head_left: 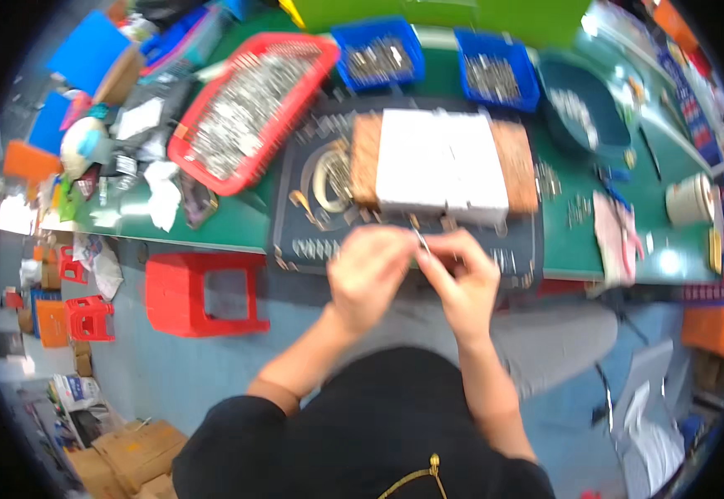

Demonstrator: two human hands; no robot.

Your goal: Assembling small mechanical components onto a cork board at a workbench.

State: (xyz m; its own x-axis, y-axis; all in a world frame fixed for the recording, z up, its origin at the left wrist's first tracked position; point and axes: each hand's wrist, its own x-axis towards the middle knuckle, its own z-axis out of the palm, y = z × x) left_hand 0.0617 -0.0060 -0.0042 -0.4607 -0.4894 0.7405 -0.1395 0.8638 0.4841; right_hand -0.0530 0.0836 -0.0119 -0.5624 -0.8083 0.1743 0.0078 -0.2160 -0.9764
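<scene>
In front of my body, at the near edge of a dark mat (302, 229), my two hands meet. My right hand (462, 283) is closed in a pinch on a small, thin silvery metal piece (422, 240). My left hand (366, 274) is closed too, its fingertips next to that piece; motion blur hides what they hold. Just beyond the hands, a white-topped block (441, 162) rests on a brown wooden block (513, 166). Small metal parts lie at its front edge. Left of it are a pale ring-shaped coil (326, 179) and some small brass-coloured bits (302, 202).
A red basket (180, 150) of metal parts stands at the left on the green table (237, 229). Two blue bins (418, 58) and a dark green basin (620, 137) hold more parts. Pliers (615, 195), a pink cloth (610, 241) and a white cup (689, 202) are at the right. A red stool (175, 291) stands left.
</scene>
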